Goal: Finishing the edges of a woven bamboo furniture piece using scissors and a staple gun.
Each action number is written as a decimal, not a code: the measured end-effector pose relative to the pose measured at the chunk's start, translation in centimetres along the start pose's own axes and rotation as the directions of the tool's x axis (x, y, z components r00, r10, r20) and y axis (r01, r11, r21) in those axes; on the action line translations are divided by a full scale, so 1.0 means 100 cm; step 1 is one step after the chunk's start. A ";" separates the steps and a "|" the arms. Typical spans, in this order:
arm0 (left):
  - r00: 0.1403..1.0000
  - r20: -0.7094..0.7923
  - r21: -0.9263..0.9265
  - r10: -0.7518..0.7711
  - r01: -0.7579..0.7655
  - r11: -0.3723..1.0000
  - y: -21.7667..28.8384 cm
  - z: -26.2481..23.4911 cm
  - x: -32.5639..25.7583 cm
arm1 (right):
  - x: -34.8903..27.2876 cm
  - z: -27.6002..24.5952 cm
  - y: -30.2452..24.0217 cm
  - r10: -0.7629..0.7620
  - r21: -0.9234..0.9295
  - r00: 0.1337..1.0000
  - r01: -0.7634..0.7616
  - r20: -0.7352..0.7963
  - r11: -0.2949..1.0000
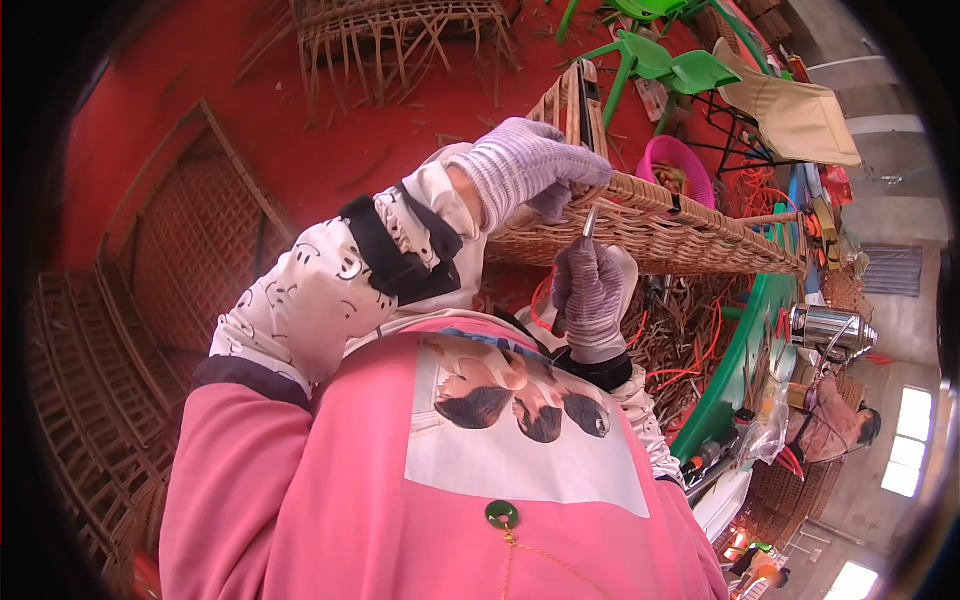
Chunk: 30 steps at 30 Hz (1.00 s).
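A woven rattan piece (640, 240) with a wrapped rim stands in front of me and stretches off to the right. My left hand (530, 165), in a pale lilac knitted glove, is closed over its rim at the near end. Just below it, my right hand (592, 300), gloved alike, is closed round a slim tool. Only the tool's silver metal shaft (590, 222) shows, pointing up at the weave beneath the rim; its handle is hidden in the fist. I cannot tell whether the shaft's tip touches the rattan.
Woven frames (200, 220) lean at the left, and another (400, 40) lies farther off on the red floor. Rightward are a pink basin (680, 165), green chairs (670, 65), a beige folding chair (790, 105), a green tabletop (740, 350) and another person (835, 425). Cane scraps litter the floor.
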<state>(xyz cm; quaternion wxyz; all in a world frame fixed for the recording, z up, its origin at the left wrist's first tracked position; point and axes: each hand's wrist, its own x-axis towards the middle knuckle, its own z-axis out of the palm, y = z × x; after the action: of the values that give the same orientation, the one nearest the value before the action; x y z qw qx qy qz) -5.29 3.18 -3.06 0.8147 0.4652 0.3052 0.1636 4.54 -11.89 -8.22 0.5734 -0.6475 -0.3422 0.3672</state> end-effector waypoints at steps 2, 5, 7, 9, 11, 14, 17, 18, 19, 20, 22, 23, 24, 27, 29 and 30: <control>0.999 -0.012 -0.108 0.050 -0.051 0.993 -0.004 0.004 -0.003 | -0.002 -0.001 -0.004 -0.002 -0.018 1.000 0.002 0.005 1.000; 0.993 -0.074 -0.099 0.088 -0.095 0.991 -0.007 0.014 -0.006 | -0.007 -0.003 -0.005 0.048 0.049 0.999 -0.049 0.010 0.998; 0.990 -0.104 -0.096 0.095 -0.105 0.990 -0.007 0.017 -0.012 | -0.010 -0.004 -0.003 0.004 0.056 1.000 -0.005 0.011 0.998; 0.986 -0.112 -0.100 0.124 -0.136 0.986 -0.006 0.020 -0.011 | -0.004 -0.005 -0.011 -0.075 0.041 0.997 0.074 0.001 0.996; 0.982 -0.111 -0.098 0.150 -0.161 0.982 -0.009 0.020 -0.011 | -0.002 -0.005 -0.013 -0.115 0.034 0.992 0.117 -0.047 0.993; 0.981 -0.088 -0.049 0.171 -0.176 0.983 -0.008 0.021 -0.021 | -0.001 -0.010 -0.027 -0.096 -0.091 0.994 0.091 -0.055 0.992; 0.766 -0.166 0.594 0.621 -0.424 0.683 -0.022 0.022 -0.019 | 0.009 -0.033 -0.040 -0.041 -0.247 0.996 0.059 0.075 0.967; 0.512 -0.009 0.894 0.859 -0.381 0.236 -0.022 0.021 -0.017 | 0.007 -0.036 -0.046 0.042 -0.232 0.996 -0.022 0.081 0.972; 0.481 0.173 0.893 0.859 -0.444 0.068 -0.015 0.020 -0.016 | 0.006 -0.036 -0.054 0.031 -0.216 0.998 -0.019 0.053 0.976; 0.482 0.209 0.885 0.851 -0.464 0.046 -0.008 0.021 -0.014 | 0.001 -0.036 -0.064 0.106 -0.201 0.990 -0.086 0.093 0.976; 0.533 0.559 0.827 0.635 -0.413 -0.381 0.003 0.026 -0.008 | -0.003 -0.040 -0.070 0.171 -0.161 0.980 -0.153 0.105 0.975; 0.570 0.556 0.831 0.605 -0.405 -0.382 0.004 0.029 0.000 | -0.003 -0.044 -0.072 0.161 -0.244 0.976 -0.123 0.144 0.962; 0.562 0.589 0.808 0.581 -0.428 -0.404 0.007 0.031 0.004 | -0.003 -0.048 -0.074 0.156 -0.324 0.971 -0.091 0.182 0.942; 0.657 0.561 0.816 0.503 -0.338 -0.468 0.013 0.041 0.016 | -0.008 -0.070 -0.067 0.129 -0.417 0.970 -0.033 0.204 0.908; 0.667 0.572 0.807 0.479 -0.351 -0.475 0.019 0.042 0.025 | -0.018 -0.093 -0.047 -0.046 -0.435 0.962 0.164 0.269 0.886; 0.686 0.552 0.819 0.475 -0.336 -0.465 0.023 0.042 0.028 | -0.019 -0.102 -0.035 -0.050 -0.426 0.966 0.158 0.253 0.891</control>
<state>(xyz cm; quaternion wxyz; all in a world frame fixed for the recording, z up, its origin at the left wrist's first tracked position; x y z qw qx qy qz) -0.41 3.11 -0.48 -0.0122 0.9715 0.1354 0.1943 12.43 -18.15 -3.84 0.3854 -0.6935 -0.5164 0.3223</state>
